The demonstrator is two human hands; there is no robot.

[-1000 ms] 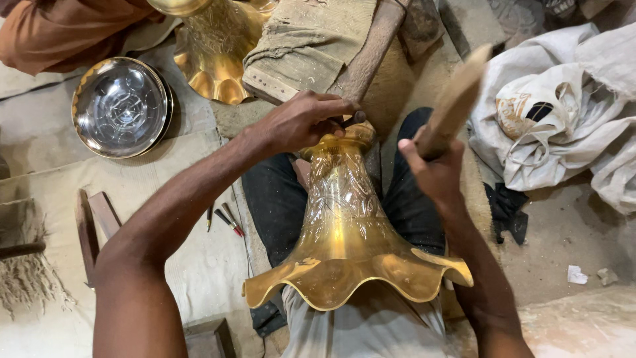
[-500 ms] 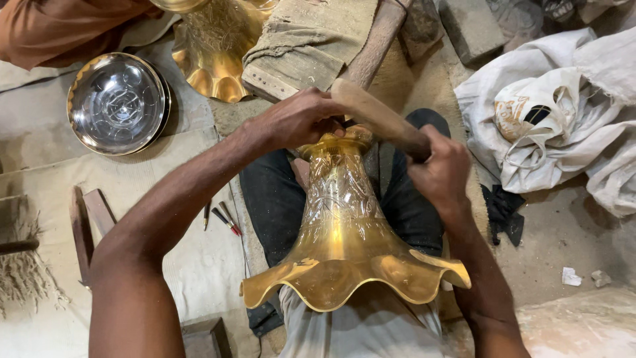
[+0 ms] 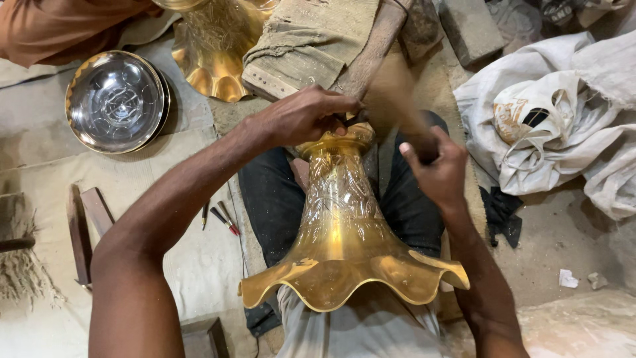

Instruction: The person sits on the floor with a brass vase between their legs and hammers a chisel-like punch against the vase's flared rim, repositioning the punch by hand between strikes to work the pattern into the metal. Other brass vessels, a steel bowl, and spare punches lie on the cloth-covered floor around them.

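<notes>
Fingers (image 3: 331, 109) atop brass vase (image 3: 344, 225) — white sack (image 3: 550, 126) beside

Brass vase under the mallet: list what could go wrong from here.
1. The left hand grips the narrow top of the brass vase, right where the blurred wooden mallet in the right hand comes down; a stray blow could hit the fingers.
2. The vase rests only across the lap, so a hard strike might make it slip or twist.
3. An off-target hit could dent the engraved neck.
</notes>
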